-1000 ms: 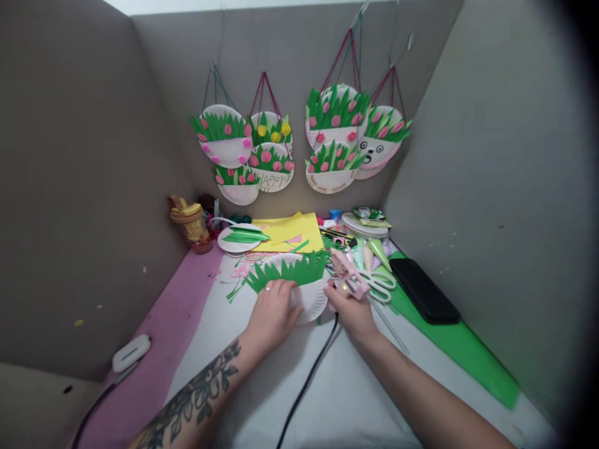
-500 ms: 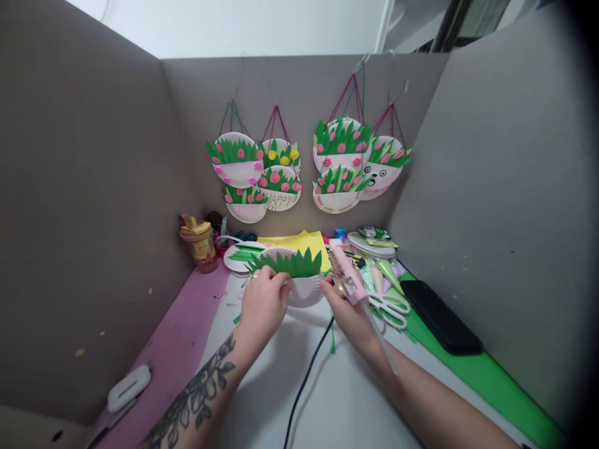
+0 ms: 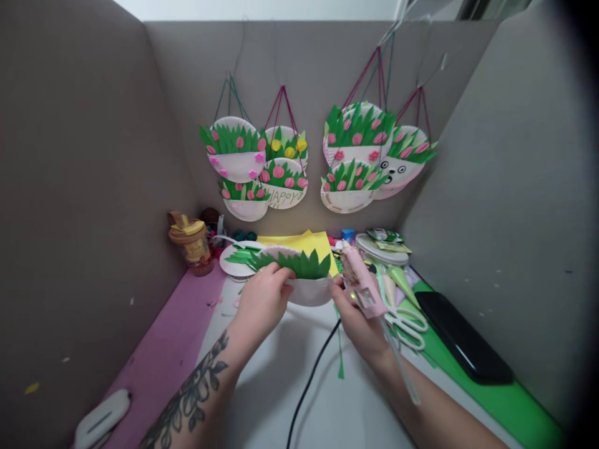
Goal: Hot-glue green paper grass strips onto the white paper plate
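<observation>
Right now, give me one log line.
left hand: gripping paper-plate basket | right hand: holding pink glue gun | white scissors: nearby

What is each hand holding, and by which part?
The left hand holds the paper plate by its left side; the right hand holds the pink glue gun, exact grip unclear.

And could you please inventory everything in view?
Basket: one, white and green, centre
Glue gun: one, pink, right of basket
Cable: one, black, front
Hanging baskets: at least seven, multicoloured, back
Plate: one, white, back left
Cup: one, brown and yellow, back left
Paper: uncounted, yellow, back centre
Cone bags: several, pastel, back right
Scissors: one, white, right
Flat object: one, black, far right
Small case: one, white, near left
Left hand: one, bare, holding basket
Right hand: one, bare, holding glue gun
</observation>
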Tool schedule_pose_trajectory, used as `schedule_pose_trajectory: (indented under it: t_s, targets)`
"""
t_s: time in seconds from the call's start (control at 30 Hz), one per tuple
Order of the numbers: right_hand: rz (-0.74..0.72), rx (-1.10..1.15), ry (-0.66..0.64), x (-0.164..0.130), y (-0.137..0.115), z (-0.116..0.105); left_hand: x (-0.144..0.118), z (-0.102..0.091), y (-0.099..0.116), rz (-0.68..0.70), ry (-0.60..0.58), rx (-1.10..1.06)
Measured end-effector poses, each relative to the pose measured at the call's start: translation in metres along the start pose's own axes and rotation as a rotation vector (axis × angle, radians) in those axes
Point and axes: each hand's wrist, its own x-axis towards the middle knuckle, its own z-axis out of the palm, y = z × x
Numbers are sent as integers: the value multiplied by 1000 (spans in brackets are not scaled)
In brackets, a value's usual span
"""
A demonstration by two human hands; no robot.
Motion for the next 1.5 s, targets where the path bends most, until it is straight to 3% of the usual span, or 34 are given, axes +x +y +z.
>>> schedule_pose_trajectory:
  t_s: [0.17, 0.37, 0.47, 0.57, 0.7, 0.87, 1.0, 1.3, 1.4, 1.5]
  targets:
    - [-119, -87, 12, -2, 5, -1, 3, 1, -2, -12, -33, -96]
    - [-257, -273, -76, -3, 24, -6, 2, 3, 1, -33, -75, -98]
    - [-283, -303, -17, -5, 27, -8, 2, 2, 1, -39, -43, -52]
    - [-396, -256, 48, -7, 18, -9, -1, -1, 2, -4, 31, -26]
    - [-526, -166, -1, -6, 1, -12, -6, -3, 3, 54, 175, -18]
    - [-547, -136, -67, -6, 1, -17, -7, 5, 0, 246, 455, 54]
    - [-511, -176, 3, -8, 1, -20, -7, 12, -3, 396, 614, 107]
    - [-625, -193, 53, -6, 1, -29, -9, 16, -6, 600, 688, 53]
    - [-637, -244, 41, -3, 0, -27, -7, 18, -5, 560, 650, 13]
    - [-511, -295, 86, 2, -1, -19, -5, 22, -3, 403, 489, -82]
